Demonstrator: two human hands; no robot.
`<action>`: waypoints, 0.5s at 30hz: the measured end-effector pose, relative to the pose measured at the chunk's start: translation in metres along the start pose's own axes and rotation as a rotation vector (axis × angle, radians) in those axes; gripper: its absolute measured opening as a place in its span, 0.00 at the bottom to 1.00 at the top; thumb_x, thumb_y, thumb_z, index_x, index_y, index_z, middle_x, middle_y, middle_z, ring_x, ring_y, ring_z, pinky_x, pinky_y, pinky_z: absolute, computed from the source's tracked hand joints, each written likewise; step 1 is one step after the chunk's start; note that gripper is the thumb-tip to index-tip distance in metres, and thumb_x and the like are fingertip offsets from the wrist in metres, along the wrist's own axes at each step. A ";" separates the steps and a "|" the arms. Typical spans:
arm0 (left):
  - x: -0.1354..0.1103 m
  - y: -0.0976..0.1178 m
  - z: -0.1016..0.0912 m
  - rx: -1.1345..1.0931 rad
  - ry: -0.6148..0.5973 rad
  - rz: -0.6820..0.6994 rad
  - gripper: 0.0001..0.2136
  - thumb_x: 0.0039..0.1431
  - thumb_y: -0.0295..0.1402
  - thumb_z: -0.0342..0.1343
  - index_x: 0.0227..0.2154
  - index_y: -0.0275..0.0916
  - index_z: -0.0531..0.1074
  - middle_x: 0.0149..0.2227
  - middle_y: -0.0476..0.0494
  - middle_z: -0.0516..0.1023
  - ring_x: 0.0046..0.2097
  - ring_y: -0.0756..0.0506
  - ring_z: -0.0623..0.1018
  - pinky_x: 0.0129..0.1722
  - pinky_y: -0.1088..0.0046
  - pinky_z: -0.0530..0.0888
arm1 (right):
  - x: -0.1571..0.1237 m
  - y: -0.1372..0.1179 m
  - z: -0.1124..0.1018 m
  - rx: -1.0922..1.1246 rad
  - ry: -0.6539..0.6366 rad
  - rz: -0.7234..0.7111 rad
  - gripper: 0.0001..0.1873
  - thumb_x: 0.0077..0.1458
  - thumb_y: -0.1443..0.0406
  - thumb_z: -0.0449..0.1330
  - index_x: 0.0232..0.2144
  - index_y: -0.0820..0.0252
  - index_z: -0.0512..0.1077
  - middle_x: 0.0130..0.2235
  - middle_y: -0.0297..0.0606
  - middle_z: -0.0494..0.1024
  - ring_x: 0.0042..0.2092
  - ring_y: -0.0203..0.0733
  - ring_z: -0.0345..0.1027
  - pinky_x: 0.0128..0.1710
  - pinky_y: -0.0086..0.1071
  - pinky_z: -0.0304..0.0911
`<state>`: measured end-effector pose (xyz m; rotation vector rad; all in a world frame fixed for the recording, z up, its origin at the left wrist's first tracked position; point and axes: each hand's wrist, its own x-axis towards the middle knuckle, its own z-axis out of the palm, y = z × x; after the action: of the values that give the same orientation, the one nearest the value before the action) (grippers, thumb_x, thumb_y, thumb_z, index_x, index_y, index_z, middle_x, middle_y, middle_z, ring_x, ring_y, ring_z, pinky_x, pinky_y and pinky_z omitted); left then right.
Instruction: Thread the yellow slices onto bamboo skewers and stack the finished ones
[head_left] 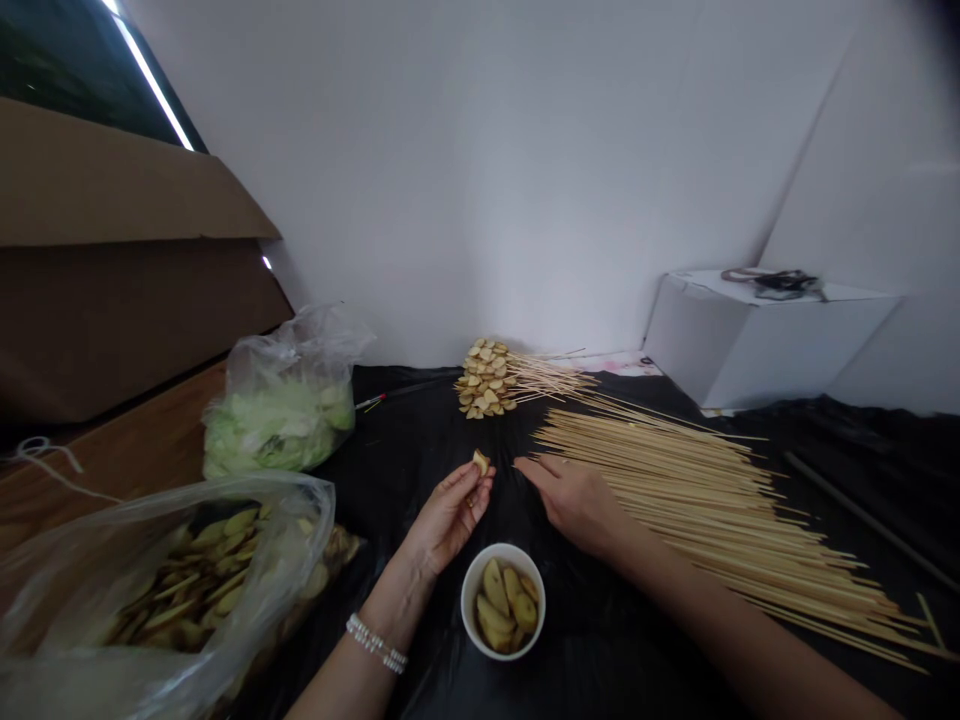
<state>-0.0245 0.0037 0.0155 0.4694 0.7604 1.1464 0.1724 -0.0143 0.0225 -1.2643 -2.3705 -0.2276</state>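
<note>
L grip [454, 507] curled w/ slice [481, 462]

We cannot see all of the slice [481, 461], as the fingers of the left hand [454, 515] cover its lower part. Whether the right hand [574, 497] pinches anything we cannot tell. The right forearm [690, 585] hides part of the skewers [690, 480]; it and the left forearm [401, 600] are cut off at the bottom. In the cup [502, 656], upper wedges [495, 590] hide lower ones. The left and bottom edges crop the near bag [45, 590], the left edge the carton [112, 190]. Plastic clouds the greens [277, 430]. We find the tangle [787, 284] too blurred to name, the red-tipped stick [371, 402] too small.
</note>
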 end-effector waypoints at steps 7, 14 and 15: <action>0.000 -0.005 -0.001 0.003 -0.051 -0.051 0.06 0.52 0.20 0.60 0.33 0.32 0.75 0.30 0.44 0.77 0.28 0.54 0.76 0.29 0.82 0.74 | 0.000 -0.009 0.002 -0.017 -0.069 -0.007 0.18 0.61 0.69 0.47 0.52 0.56 0.66 0.38 0.39 0.75 0.33 0.35 0.68 0.29 0.27 0.55; 0.000 -0.009 0.001 0.057 -0.074 -0.053 0.06 0.50 0.21 0.62 0.33 0.33 0.74 0.30 0.44 0.77 0.28 0.54 0.76 0.28 0.83 0.73 | 0.001 -0.013 0.001 -0.004 -0.099 0.029 0.18 0.61 0.68 0.47 0.52 0.54 0.66 0.37 0.38 0.75 0.32 0.35 0.68 0.29 0.27 0.54; -0.001 -0.009 0.002 0.061 -0.070 -0.050 0.06 0.50 0.21 0.62 0.33 0.32 0.75 0.30 0.44 0.77 0.28 0.54 0.76 0.28 0.83 0.73 | 0.001 -0.013 0.001 -0.001 -0.102 0.030 0.18 0.61 0.68 0.47 0.52 0.54 0.66 0.37 0.38 0.75 0.32 0.35 0.68 0.29 0.27 0.55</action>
<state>-0.0177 -0.0001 0.0107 0.5359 0.7435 1.0569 0.1610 -0.0209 0.0230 -1.3403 -2.4350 -0.1593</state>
